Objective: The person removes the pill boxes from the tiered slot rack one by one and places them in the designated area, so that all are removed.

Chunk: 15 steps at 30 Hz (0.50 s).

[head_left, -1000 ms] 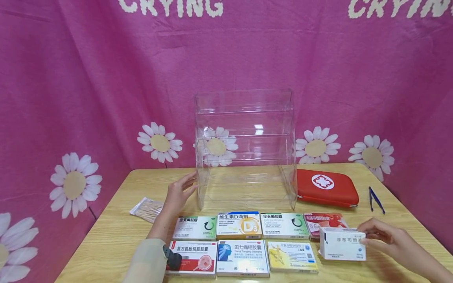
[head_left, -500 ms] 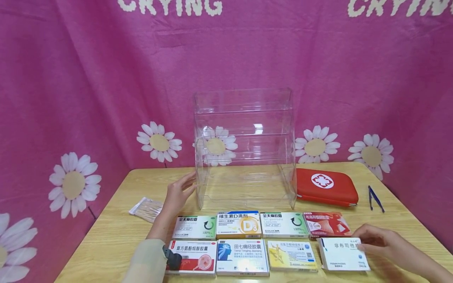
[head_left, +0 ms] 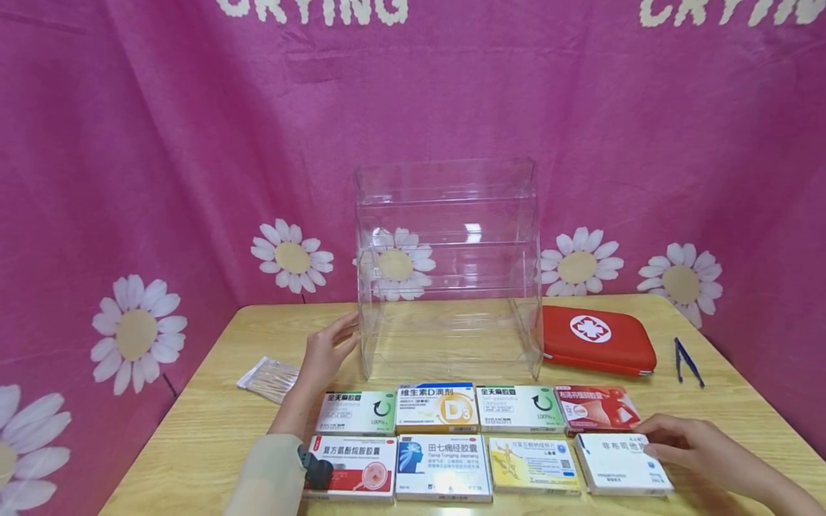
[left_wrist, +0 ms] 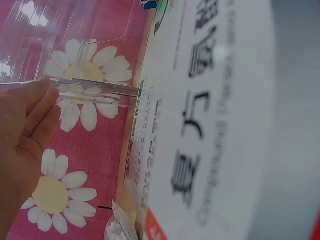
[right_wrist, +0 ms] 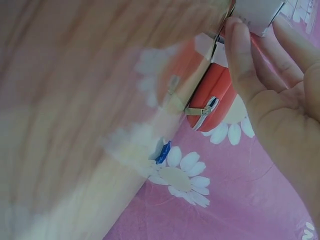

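My left hand (head_left: pixel 343 334) reaches forward with straight fingers that touch the left wall of a clear acrylic tiered rack (head_left: pixel 445 272). The left wrist view shows the same hand (left_wrist: pixel 35 110) against the rack's edge (left_wrist: pixel 95 89). My right hand (head_left: pixel 653 443) holds the right end of a white medicine box (head_left: pixel 618 464), which lies flat at the right end of the front row. In the right wrist view the thumb (right_wrist: pixel 240 55) and fingers sit on either side of that box (right_wrist: pixel 257 12).
Several medicine boxes lie in two rows on the wooden table (head_left: pixel 193 444), among them a D3 box (head_left: pixel 437 408) and a red-and-white box (head_left: pixel 351 466). A red first-aid case (head_left: pixel 596 340), blue tweezers (head_left: pixel 687 362) and a bag of cotton swabs (head_left: pixel 267 380) lie around.
The right hand has lowered the white box from upright in the air to flat on the table, in line with the front row. The left hand has stayed on the rack.
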### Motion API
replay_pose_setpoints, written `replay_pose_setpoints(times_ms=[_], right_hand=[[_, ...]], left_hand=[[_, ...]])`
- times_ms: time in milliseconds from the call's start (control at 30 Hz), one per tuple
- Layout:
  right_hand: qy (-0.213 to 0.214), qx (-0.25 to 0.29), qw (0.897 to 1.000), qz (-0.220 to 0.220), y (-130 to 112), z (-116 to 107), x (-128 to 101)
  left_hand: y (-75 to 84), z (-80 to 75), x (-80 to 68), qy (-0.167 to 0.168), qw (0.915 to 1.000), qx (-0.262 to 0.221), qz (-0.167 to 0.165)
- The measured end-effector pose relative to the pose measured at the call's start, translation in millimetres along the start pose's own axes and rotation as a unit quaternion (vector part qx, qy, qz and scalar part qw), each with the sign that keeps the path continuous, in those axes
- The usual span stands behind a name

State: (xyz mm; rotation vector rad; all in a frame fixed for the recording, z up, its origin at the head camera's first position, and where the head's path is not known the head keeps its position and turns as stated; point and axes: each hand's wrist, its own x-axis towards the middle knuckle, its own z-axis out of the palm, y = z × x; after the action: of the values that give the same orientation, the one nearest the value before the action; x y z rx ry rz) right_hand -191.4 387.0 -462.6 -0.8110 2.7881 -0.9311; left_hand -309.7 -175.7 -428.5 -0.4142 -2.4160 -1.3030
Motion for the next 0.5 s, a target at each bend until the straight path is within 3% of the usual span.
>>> replay_pose_setpoints(times_ms=[133, 367, 500], right_hand=[[0.004, -0.026, 0.999, 0.022, -0.3, 0.9, 0.0], [0.048, -0.024, 0.999, -0.009, 1.6, 7.4, -1.0], [0.067, -0.042, 0.997, 0.009, -2.2, 7.9, -3.4]], left_hand=[[0.7, 0.1, -0.6, -0.001, 1.0, -0.002, 0.0], [1.8, 0.3, -1.0, -0.003, 1.0, 0.004, 0.0], [2.1, 0.4, -1.1, -0.011, 0.9999, 0.006, -0.007]])
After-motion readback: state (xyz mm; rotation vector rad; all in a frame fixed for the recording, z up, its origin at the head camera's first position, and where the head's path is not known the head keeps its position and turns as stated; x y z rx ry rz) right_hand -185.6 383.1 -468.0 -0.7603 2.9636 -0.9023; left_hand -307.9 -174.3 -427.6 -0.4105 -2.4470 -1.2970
